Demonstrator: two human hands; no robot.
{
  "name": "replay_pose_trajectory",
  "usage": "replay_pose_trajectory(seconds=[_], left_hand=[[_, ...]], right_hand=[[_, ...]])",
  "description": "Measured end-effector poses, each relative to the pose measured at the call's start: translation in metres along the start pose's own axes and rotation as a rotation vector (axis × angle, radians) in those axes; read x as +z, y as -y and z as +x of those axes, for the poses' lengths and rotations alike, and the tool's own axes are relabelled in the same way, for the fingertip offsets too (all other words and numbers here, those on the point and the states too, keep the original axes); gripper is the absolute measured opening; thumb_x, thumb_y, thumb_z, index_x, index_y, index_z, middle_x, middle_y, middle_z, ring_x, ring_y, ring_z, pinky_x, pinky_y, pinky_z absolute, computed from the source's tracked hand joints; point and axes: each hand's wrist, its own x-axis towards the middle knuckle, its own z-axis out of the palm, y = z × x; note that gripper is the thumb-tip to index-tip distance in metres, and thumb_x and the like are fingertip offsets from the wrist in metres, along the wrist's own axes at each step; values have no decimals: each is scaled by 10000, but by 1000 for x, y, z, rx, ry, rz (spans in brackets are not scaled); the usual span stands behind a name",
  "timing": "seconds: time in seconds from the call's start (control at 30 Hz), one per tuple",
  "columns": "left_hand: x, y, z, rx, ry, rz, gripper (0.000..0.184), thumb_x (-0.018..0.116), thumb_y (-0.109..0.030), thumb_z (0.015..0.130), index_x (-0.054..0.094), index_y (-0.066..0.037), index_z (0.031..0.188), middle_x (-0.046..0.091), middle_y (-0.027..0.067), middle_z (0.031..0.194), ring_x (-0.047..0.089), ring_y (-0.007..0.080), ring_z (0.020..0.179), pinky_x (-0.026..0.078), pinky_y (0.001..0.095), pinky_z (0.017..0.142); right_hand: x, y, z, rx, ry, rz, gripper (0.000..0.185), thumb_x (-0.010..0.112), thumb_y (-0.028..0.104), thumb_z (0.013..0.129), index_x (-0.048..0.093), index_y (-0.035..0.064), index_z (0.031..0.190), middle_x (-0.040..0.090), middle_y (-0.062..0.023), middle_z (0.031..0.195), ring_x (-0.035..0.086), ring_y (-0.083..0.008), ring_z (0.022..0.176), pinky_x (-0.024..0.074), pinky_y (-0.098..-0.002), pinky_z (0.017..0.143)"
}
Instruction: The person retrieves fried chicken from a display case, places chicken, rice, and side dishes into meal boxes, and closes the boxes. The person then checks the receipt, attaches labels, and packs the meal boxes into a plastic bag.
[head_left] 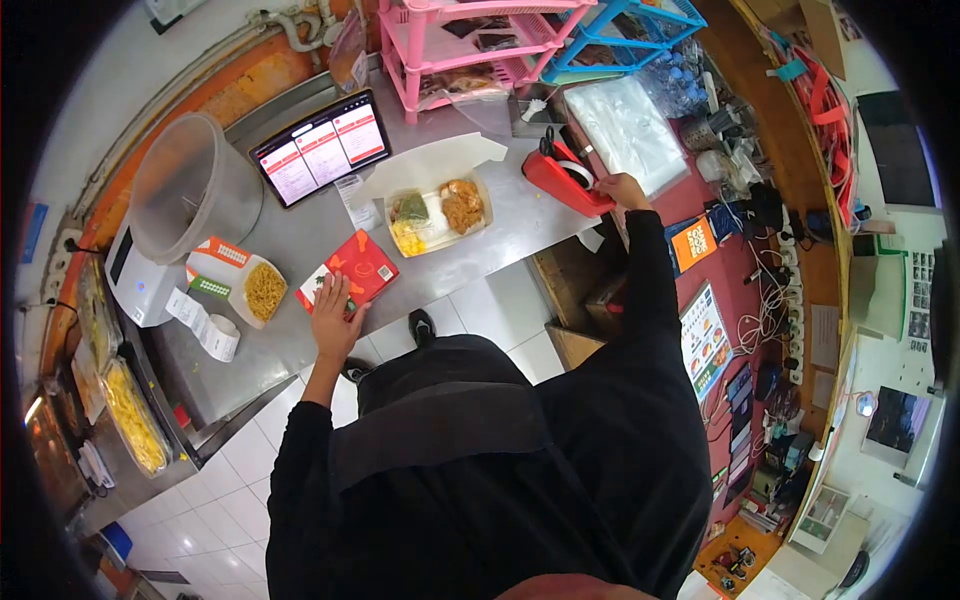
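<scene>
My left hand [335, 312] lies flat on a closed red cardboard food box [368, 266] near the counter's front edge, fingers stretched out. With fingers pinched, my right hand [622, 190] grips the front end of a red tape dispenser [566, 180]; any tape strip between the fingers is too small to make out. Between the hands, farther back, stands an open takeaway box [480, 226] holding fried chicken [461, 206], yellow pieces and something green. Left of the red box is an open paper carton of noodles [263, 293], with its orange-and-green-printed flap.
A tablet [321, 146] leans at the back beside a clear plastic tub [185, 190]. A receipt printer [138, 275] with paper hanging out stands left. Pink [470, 75] and blue racks rise behind. Clear plastic bags [628, 130] lie right, near cables [770, 300].
</scene>
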Motion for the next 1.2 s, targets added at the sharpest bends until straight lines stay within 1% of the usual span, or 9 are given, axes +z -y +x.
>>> replay_pose_trajectory(seconds=[0.1, 0.23, 0.33, 0.5, 0.57, 0.63, 0.73, 0.8, 1.2], left_hand=[[1, 3, -1, 5, -28, -11, 625, 731, -359, 766, 554, -43, 1275, 515, 109, 1359, 426, 293, 1307, 311, 472, 1080], [-2, 4, 3, 11, -62, -57, 591, 771, -343, 724, 608, -40, 1204, 572, 108, 1291, 475, 297, 1266, 336, 472, 1065], [3, 15, 6, 34, -90, -103, 562, 790, -332, 703, 635, -44, 1159, 607, 111, 1238, 511, 301, 1230, 348, 469, 1059], [8, 24, -4, 10, -154, -238, 490, 799, -312, 696, 660, -48, 1085, 645, 114, 1160, 547, 308, 1184, 371, 452, 1051], [-4, 21, -5, 108, -67, -189, 471, 741, -242, 759, 608, -16, 1150, 579, 142, 1259, 510, 302, 1224, 354, 442, 1069], [-17, 19, -7, 146, -21, -102, 497, 721, -213, 769, 569, -8, 1196, 544, 141, 1300, 499, 301, 1234, 350, 438, 1072], [-16, 27, -5, 240, 25, -23, 555, 690, -171, 781, 498, -4, 1274, 481, 160, 1360, 498, 317, 1226, 375, 427, 1050], [-11, 29, -14, 269, 26, -14, 585, 678, -157, 783, 465, -8, 1307, 452, 179, 1380, 507, 333, 1209, 403, 420, 1026], [-18, 32, -14, 248, -43, -128, 474, 645, -127, 796, 550, -132, 1260, 451, 168, 1354, 559, 312, 1051, 433, 411, 929]], right_hand=[[-15, 0, -2, -90, 235, 252, 252, 638, 248, 820, 726, 21, 888, 688, -94, 751, 634, -207, 661, 498, -308, 681], [-43, -22, -39, 10, 31, 284, 240, 641, 231, 828, 734, 13, 864, 680, -59, 721, 603, -113, 663, 477, -288, 658], [7, -79, -40, -22, -195, 268, 271, 654, 258, 798, 719, -4, 834, 687, -126, 711, 657, -218, 671, 492, -340, 626], [52, -57, -53, 64, -322, -804, 399, 582, 510, 838, 704, 132, 802, 657, -92, 728, 664, -299, 639, 501, -487, 572], [51, -4, -83, 195, -373, -162, 368, 548, 386, 889, 717, 60, 865, 698, -143, 845, 674, -327, 683, 520, -450, 606], [106, 68, -117, -384, -317, 365, 259, 544, 191, 857, 710, 87, 1026, 711, -110, 808, 676, -218, 746, 510, -362, 631], [162, 280, -214, -139, 362, 972, 464, 593, 42, 859, 523, 79, 1317, 716, -47, 874, 492, -24, 591, 381, -188, 512], [211, 353, -245, -4, 396, 1245, 374, 659, 6, 819, 518, 20, 1165, 706, -95, 832, 605, -77, 666, 436, -205, 559], [298, 400, -255, -22, -23, 1009, 312, 729, 31, 776, 419, 57, 814, 641, -96, 713, 605, -123, 617, 468, -243, 569]])
